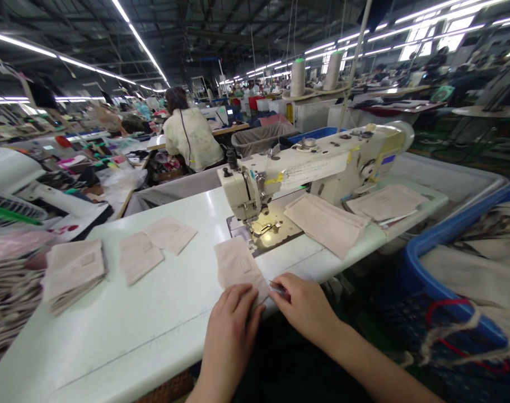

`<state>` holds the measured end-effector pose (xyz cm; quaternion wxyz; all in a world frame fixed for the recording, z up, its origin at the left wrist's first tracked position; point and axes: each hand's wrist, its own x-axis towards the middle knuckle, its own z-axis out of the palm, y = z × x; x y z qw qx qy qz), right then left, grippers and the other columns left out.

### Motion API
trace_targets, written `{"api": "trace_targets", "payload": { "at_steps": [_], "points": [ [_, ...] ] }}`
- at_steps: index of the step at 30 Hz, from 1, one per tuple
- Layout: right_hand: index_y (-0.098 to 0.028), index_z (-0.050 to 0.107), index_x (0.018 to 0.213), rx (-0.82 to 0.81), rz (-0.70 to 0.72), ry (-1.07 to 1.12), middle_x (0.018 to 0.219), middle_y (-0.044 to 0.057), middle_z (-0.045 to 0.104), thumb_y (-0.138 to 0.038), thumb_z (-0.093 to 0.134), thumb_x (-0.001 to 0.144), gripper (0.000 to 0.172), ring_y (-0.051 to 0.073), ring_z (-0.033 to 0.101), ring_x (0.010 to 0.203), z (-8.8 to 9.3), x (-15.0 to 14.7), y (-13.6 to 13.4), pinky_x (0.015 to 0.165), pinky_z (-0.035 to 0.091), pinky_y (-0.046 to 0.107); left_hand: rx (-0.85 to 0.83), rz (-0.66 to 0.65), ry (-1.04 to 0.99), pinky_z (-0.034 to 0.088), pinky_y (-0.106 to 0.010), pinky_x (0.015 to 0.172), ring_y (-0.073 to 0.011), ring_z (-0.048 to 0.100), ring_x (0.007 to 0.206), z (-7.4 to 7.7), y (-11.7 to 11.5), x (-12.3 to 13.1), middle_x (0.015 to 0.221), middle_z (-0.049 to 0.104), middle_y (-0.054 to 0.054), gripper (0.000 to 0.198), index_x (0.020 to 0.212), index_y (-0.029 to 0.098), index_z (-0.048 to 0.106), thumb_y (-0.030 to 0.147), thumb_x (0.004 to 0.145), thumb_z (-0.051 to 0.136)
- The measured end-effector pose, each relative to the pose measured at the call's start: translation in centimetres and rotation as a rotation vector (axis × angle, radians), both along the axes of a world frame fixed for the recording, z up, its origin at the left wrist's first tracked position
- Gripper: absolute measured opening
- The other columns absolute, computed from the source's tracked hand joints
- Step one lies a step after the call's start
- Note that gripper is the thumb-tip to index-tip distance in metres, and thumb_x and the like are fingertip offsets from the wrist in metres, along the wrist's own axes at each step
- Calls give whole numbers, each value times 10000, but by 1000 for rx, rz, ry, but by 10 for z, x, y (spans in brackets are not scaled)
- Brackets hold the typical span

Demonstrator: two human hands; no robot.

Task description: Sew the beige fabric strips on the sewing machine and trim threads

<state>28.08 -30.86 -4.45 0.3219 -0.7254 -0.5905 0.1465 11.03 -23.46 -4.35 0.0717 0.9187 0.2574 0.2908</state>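
A beige fabric piece [234,263] with a small stitched rectangle lies on the white sewing table, just in front of the sewing machine's needle area. My left hand [233,313] is closed on its near end, fingers on top and thumb at the edge. At the fabric's near right corner, my right hand [303,305] grips small thread snips [279,289], mostly hidden by the fingers, with the pointed tips toward the cloth. The sewing machine [296,168] stands behind, its presser foot [258,226] beyond the fabric.
Two similar pieces [141,254] and a folded stack [75,271] lie to the left. Fabric stacks [326,221] rest right of the needle. A blue basket [410,252] with cloth stands at the right. Another person [193,137] sits ahead, back turned. A white fan [13,173] is at left.
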Motion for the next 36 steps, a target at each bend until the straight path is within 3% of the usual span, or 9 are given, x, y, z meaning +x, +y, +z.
{"api": "trace_targets", "payload": {
  "at_steps": [4,9,15,19,22,24,29,31,36],
  "points": [
    [-192,631,820,-6,-40,-3,781,12,692,-186,594,900,88,186,658,721,-4,-3,5,625,388,266,-24,14,-18,574,-411,779,-252,639,924,4,-1,0,999,680,-102,168,965,174,686,217,954,524],
    [-201,622,843,15,-86,40,744,-8,676,-209,591,899,65,169,649,702,-1,1,7,627,387,255,-72,56,51,555,-432,719,-253,624,829,8,3,4,893,661,-84,199,768,180,644,197,934,536],
    [-215,627,856,55,-103,111,783,-7,681,-226,551,912,95,167,629,707,1,6,3,640,397,263,-107,-57,128,559,-374,741,-236,627,868,13,12,20,953,662,-91,202,999,190,685,143,922,504],
    [-216,629,842,50,-96,121,777,-9,681,-223,551,907,102,165,620,695,1,4,-2,629,390,267,-175,-103,345,538,-361,709,-236,625,828,22,22,30,897,646,-88,205,823,187,670,120,905,495],
    [-216,629,848,35,-96,121,795,-7,688,-221,553,912,100,168,632,712,1,3,-4,639,399,270,-242,-142,385,527,-343,709,-226,630,819,26,30,36,879,639,-79,196,810,180,626,108,902,469],
    [-212,636,922,22,-106,116,839,6,700,-225,570,908,69,183,652,755,1,4,-6,671,419,279,-282,-161,371,520,-339,720,-216,627,817,28,33,37,885,634,-74,189,832,181,603,105,906,447],
    [-163,540,1192,49,-79,116,1008,77,706,-306,460,996,256,228,676,901,5,10,-12,767,454,323,-357,-132,225,497,-341,710,-211,602,804,27,30,34,874,611,-68,144,808,193,545,172,919,455],
    [-159,540,1158,65,-48,101,1013,81,699,-288,400,1021,234,227,670,911,7,13,-13,778,452,329,-397,-95,158,486,-332,693,-203,589,772,24,29,31,825,597,-50,154,774,199,524,193,916,463],
    [-194,615,1036,99,67,-32,985,39,659,-235,574,948,105,215,618,935,8,16,-10,793,426,313,-452,-44,26,477,-323,694,-196,580,765,15,29,21,798,589,-34,133,777,196,539,214,899,487]
  ]
}}
